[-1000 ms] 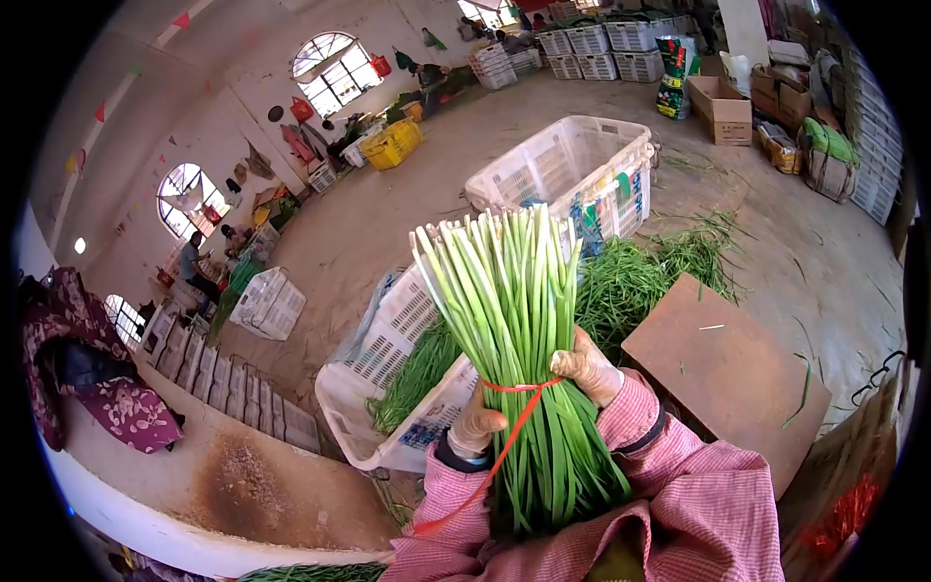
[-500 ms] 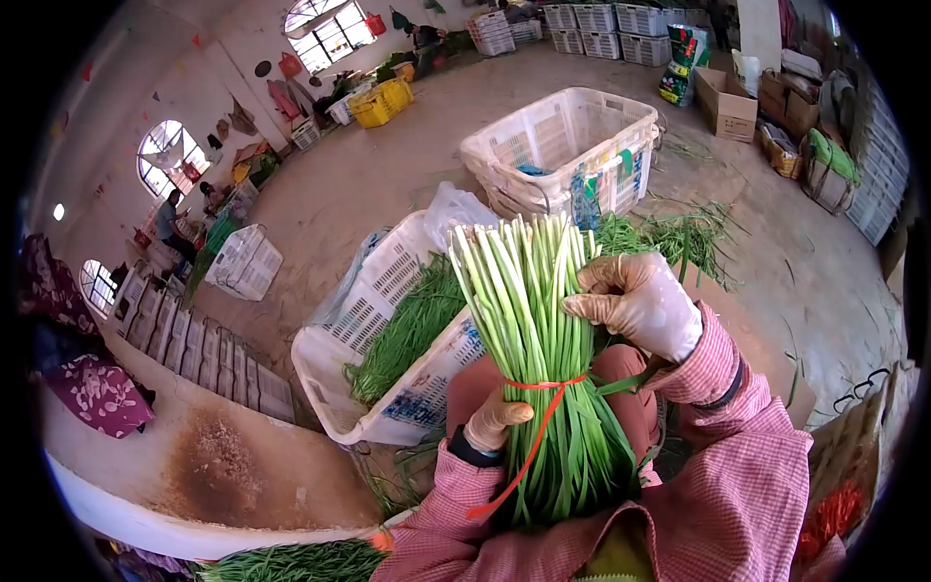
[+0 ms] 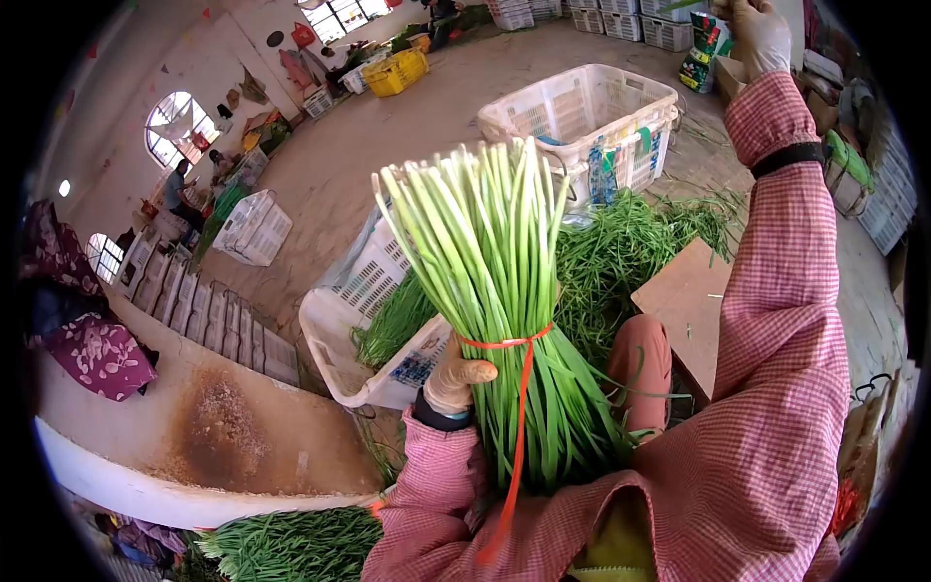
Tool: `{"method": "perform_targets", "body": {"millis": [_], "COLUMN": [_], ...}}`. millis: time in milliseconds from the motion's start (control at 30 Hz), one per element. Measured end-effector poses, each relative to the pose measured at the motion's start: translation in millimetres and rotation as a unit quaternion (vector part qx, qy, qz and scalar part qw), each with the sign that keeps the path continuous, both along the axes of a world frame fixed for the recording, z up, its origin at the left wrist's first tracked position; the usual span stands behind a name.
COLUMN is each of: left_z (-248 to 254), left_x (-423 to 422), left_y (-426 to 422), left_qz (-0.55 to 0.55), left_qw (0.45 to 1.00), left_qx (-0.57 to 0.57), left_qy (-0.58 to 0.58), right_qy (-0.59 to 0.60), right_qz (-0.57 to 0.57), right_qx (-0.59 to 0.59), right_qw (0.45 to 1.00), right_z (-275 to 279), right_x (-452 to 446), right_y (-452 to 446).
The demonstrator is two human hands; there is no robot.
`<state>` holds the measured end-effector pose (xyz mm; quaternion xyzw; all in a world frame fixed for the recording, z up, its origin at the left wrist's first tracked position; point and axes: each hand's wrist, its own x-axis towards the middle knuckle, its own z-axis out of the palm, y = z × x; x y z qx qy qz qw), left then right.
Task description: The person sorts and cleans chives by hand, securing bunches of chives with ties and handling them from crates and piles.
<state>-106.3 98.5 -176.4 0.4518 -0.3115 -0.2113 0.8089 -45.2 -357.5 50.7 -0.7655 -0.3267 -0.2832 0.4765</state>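
Note:
My gloved left hand (image 3: 454,380) is closed around a bundle of garlic chives (image 3: 499,262), thumb across its front. The pale stem ends point up and the green leaves hang toward my lap. A red tie (image 3: 514,341) circles the bundle, its long tail hanging down the front. My gloved right hand (image 3: 761,41) is raised far from the bundle at the upper right, partly cut off by the frame's edge. Its fingers are closed, with a green chive leaf (image 3: 684,8) sticking out to the left.
A white crate (image 3: 339,364) holding more greens stands beyond my left hand. Loose greens (image 3: 630,252) lie ahead, beside a brown board (image 3: 687,306). Another white crate (image 3: 582,107) stands farther off. A stained ledge (image 3: 291,466) runs along my left, with more chives (image 3: 291,548) below.
My right hand has left the bundle's stems and swung up to the upper right. The bundle, still in my left hand, has shifted left and up in view.

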Motion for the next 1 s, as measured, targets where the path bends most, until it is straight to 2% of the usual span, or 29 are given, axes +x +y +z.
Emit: {"method": "perform_targets", "body": {"millis": [33,67,100,133,167,200,233,267,300,333,367,400,433,467,500,533,567,600,633,700,733,800,867,900,933,1000], "left_z": [12.1,32.2,61.0,90.2,106.3,137.1,154.9,169.4,181.1,192.1,202.4,211.8,219.1,222.6,221.5,220.7,217.5,213.3,205.7,192.2,184.7,166.8,150.2,144.9,143.5,135.6], "left_x": [5.0,13.4,17.9,22.4,44.2,40.3,40.2,43.5,46.6,52.8,68.9,71.9,77.2,77.1,64.1,61.1,64.6,69.1,75.9,73.8,69.3,63.6,52.0,46.6,37.7,21.4], "left_y": [12.1,22.2,22.2,22.0,29.7,30.4,28.8,27.9,30.9,39.0,56.5,71.6,90.5,107.1,111.2,124.8,145.1,166.4,193.7,223.9,234.0,255.3,268.1,268.7,260.6,252.4], "left_qz": [0.031,0.065,0.105,0.146,0.170,0.147,0.222,0.296,0.294,0.294,0.334,0.361,0.374,0.386,0.419,0.431,0.475,0.517,0.536,0.571,0.573,0.568,0.538,0.536,0.561,0.545], "left_qw": [0.999,0.997,0.994,0.989,0.984,0.988,0.974,0.955,0.955,0.952,0.939,0.929,0.925,0.920,0.905,0.900,0.878,0.853,0.840,0.812,0.811,0.810,0.836,0.837,0.822,0.831], "left_qx": [0.019,0.036,0.023,0.013,0.026,0.039,0.034,0.024,0.006,-0.013,-0.036,-0.035,-0.048,-0.061,-0.062,-0.059,-0.060,-0.063,-0.080,-0.103,-0.105,-0.134,-0.105,-0.106,-0.096,-0.111], "left_qy": [0.020,0.039,0.021,0.002,-0.046,-0.029,-0.020,-0.018,-0.048,-0.080,-0.081,-0.071,-0.044,-0.016,-0.026,-0.029,-0.008,0.013,0.031,0.060,0.057,0.059,0.020,0.017,0.018,0.025], "right_qy": [-0.015,-0.016,-0.157,-0.039,0.000,0.035,0.073,0.069,0.217,0.216,0.278,0.339,0.352,0.405,0.235,0.281,0.408,0.479,0.525,0.554,0.605,0.514,0.412,0.364,0.323,0.319], "right_qz": [-0.119,-0.526,-0.534,-0.313,-0.091,-0.027,0.034,0.322,0.383,0.395,0.378,0.360,0.348,0.397,0.297,0.307,0.331,0.327,0.306,0.237,0.100,-0.143,-0.123,-0.110,-0.102,-0.031], "right_qx": [-0.112,-0.058,-0.103,-0.060,0.041,0.052,0.065,0.085,0.107,0.105,0.078,0.049,0.070,0.012,-0.212,-0.204,-0.117,-0.056,-0.005,0.104,0.165,0.193,0.139,0.161,0.130,0.151], "right_qw": [0.986,0.849,0.825,0.947,0.995,0.998,0.995,0.940,0.891,0.887,0.880,0.868,0.866,0.823,0.901,0.886,0.843,0.813,0.794,0.791,0.772,0.823,0.892,0.911,0.932,0.935], "right_z": [4.3,-5.4,-9.4,10.0,8.7,4.8,1.3,-6.7,-17.9,-35.2,-54.4,-71.1,-86.0,-109.6,-147.2,-172.5,-196.8,-225.4,-258.6,-337.8,-360.5,-422.7,-388.2,-344.3,-291.3,-230.7], "right_x": [2.7,23.7,0.6,-34.8,-21.6,-8.2,4.2,19.9,23.2,25.1,28.8,30.0,26.5,26.6,45.6,29.4,-1.2,-21.2,-36.0,-46.2,-50.9,-32.6,-22.4,-26.1,-36.2,-48.0], "right_y": [-4.7,22.6,81.1,139.1,173.3,204.1,235.7,269.3,291.7,305.4,320.7,335.6,343.5,339.9,336.3,329.8,317.2,300.4,279.4,225.3,200.2,166.0,169.1,190.4,212.8,247.6]}}
